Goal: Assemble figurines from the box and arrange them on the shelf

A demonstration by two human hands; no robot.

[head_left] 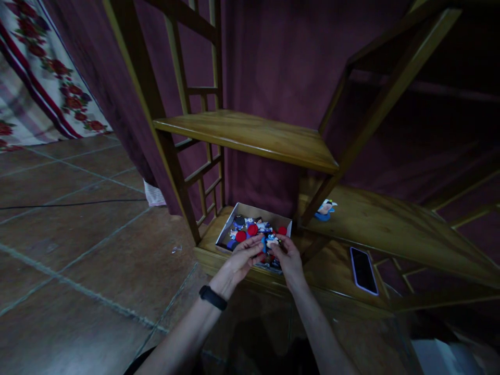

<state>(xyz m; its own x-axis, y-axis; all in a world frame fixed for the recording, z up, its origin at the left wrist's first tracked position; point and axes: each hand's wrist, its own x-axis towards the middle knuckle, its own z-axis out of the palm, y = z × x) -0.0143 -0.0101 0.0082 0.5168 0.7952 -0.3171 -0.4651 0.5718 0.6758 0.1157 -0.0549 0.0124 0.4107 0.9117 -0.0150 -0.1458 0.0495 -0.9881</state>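
Both forearms rise from bottom centre of frame, converging. Left hand (242,258) and right hand (288,256) meet mid-frame, fingers curled, fingertips nearly touching.

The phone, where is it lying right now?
In the head view the phone lies flat on the lowest wooden shelf, right of the right hand and the cardboard box.

One box (236,214), one phone (363,270), two hands (242,258), one wristband (213,297).
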